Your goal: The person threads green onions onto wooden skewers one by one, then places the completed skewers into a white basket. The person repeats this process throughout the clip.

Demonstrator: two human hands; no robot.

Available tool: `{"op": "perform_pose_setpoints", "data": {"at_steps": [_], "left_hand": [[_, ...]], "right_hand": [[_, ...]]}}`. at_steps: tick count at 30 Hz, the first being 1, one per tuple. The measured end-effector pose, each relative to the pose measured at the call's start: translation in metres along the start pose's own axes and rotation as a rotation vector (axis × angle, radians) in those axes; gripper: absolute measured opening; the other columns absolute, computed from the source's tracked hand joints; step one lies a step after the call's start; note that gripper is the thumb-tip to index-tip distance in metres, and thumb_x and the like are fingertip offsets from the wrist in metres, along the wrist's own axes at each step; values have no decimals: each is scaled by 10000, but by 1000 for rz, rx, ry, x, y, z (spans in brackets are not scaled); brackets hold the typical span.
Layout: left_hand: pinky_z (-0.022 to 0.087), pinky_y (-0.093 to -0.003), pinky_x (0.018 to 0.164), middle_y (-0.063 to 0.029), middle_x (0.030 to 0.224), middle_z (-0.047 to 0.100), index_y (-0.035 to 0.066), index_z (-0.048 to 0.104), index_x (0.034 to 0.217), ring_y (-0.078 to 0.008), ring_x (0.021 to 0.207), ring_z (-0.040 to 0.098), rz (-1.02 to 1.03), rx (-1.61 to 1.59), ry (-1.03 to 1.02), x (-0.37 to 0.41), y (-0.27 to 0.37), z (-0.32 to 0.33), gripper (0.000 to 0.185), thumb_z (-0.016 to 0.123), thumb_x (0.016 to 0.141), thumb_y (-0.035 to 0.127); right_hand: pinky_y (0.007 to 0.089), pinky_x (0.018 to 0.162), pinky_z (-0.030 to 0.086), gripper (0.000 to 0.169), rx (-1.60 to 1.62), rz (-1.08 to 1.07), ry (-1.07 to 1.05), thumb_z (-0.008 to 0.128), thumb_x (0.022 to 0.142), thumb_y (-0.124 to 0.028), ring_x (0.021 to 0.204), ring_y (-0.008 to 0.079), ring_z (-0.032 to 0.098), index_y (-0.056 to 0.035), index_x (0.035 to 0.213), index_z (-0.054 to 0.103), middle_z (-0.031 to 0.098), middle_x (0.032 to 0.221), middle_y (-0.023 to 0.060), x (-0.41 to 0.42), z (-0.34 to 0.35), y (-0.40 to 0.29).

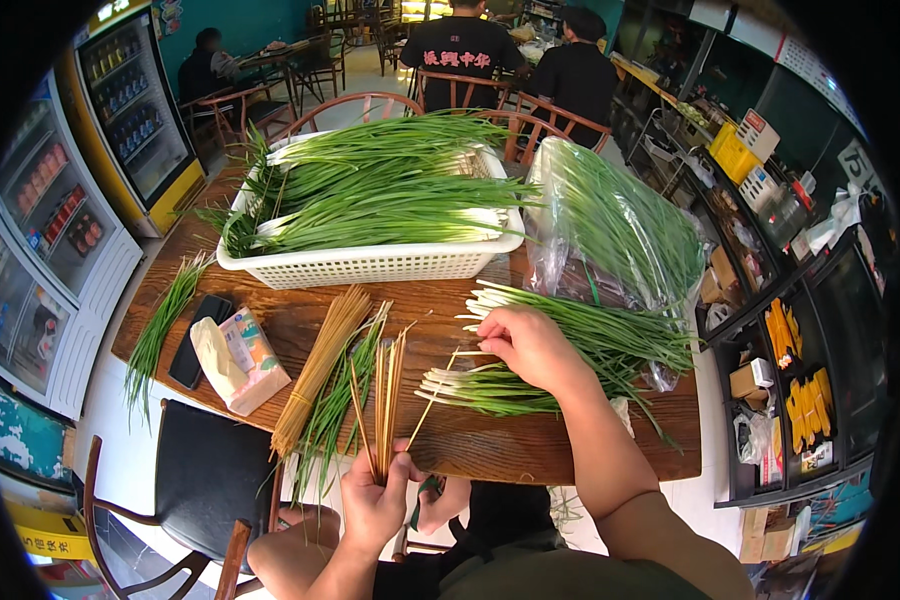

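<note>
My left hand, at the table's front edge, grips several bamboo skewers. One skewer slants away to the right, its tip at the pale end of a garlic chive stalk. My right hand pinches that stalk between thumb and finger. Below this hand lies a small pile of chives, white ends to the left; a larger pile spreads behind it. A banded bundle of skewers lies left of my left hand, beside loose chives.
A white plastic basket of chives stands at the back, beside a clear bag of chives. On the left are a tissue pack, a black phone and more chives. A black-seated chair stands front left. People sit beyond the table.
</note>
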State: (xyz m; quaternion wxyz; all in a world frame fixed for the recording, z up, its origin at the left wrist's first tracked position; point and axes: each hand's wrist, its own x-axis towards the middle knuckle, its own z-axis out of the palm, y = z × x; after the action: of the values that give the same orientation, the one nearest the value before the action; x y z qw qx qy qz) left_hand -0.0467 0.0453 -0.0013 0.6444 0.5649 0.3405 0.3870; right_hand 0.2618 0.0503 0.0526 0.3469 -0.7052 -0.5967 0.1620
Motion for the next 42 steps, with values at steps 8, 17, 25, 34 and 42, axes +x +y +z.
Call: {"op": "perform_pose_setpoints", "data": {"at_steps": [8, 17, 25, 34, 42], "left_hand": [[560, -240, 741, -52, 810, 712, -33, 643, 1183, -99, 765, 683, -1, -4, -2, 0, 1, 0, 148, 609, 1054, 29], [560, -242, 735, -48, 797, 708, -43, 645, 1176, -98, 758, 681, -12, 18, 8, 0, 2, 1, 146, 606, 1050, 20], [558, -241, 727, -46, 787, 709, -39, 650, 1177, -95, 749, 681, 14, 17, 11, 1, 0, 1, 151, 607, 1043, 13], [556, -237, 730, -43, 790, 719, -33, 654, 1182, -89, 754, 683, 10, 22, 16, 1, -2, 1, 155, 610, 1043, 18], [563, -243, 733, -47, 784, 714, -37, 650, 1178, -94, 747, 687, 33, 10, 26, -1, 0, 3, 150, 608, 1044, 16]], "right_hand": [[395, 785, 550, 97, -270, -118, 7, 736, 916, -72, 869, 316, 678, -32, 1001, 712, 716, 925, 123, -2, -7, -5], [270, 792, 517, 159, 658, 102, -138, 624, 1067, -128, 874, 84, 600, 10, 1132, 668, 691, 975, 16, -7, 6, -49], [229, 747, 480, 168, 728, 119, -192, 617, 1075, -134, 812, 55, 540, 13, 1119, 685, 683, 955, 5, -9, 3, -52], [237, 782, 500, 168, 723, 91, -181, 632, 1069, -138, 848, 66, 581, 14, 1107, 693, 700, 965, 14, -9, 5, -53], [280, 845, 548, 129, 628, 71, -229, 689, 1021, -100, 935, 108, 672, 23, 1033, 728, 752, 1009, 54, -4, 4, -38]]}}
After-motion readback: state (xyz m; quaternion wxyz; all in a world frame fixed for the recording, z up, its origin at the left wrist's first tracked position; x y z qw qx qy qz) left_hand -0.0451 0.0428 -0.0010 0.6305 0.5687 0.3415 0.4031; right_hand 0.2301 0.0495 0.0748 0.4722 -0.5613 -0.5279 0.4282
